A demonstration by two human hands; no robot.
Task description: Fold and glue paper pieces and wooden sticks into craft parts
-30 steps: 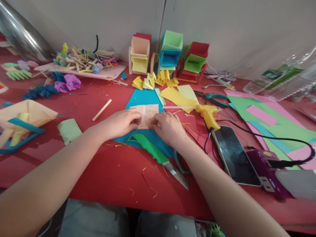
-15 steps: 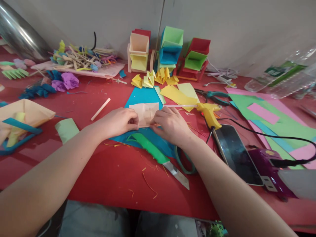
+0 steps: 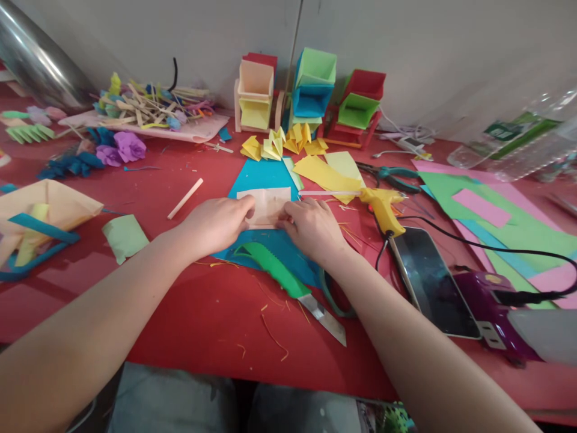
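A pale peach piece of paper (image 3: 267, 203) lies on a blue sheet (image 3: 265, 174) in the middle of the red table (image 3: 189, 300). My left hand (image 3: 216, 225) pinches its left edge with curled fingers. My right hand (image 3: 311, 228) presses and grips its right edge, fingers bent onto the paper. A green-handled knife (image 3: 288, 279) lies just in front of both hands, its blade pointing toward the table's front edge.
A yellow glue gun (image 3: 381, 207) with black cord, a phone (image 3: 430, 279) and a purple box (image 3: 489, 300) lie to the right. Scissors (image 3: 390, 174), coloured sheets (image 3: 496, 222) and a bottle (image 3: 518, 141) are beyond. Paper boxes (image 3: 311, 90) stand at the wall; paper flowers (image 3: 121, 147) lie left.
Both hands stayed on the peach paper, shifting slightly along its lower edge; the fingers now press closer together on the fold. The view moved a little.
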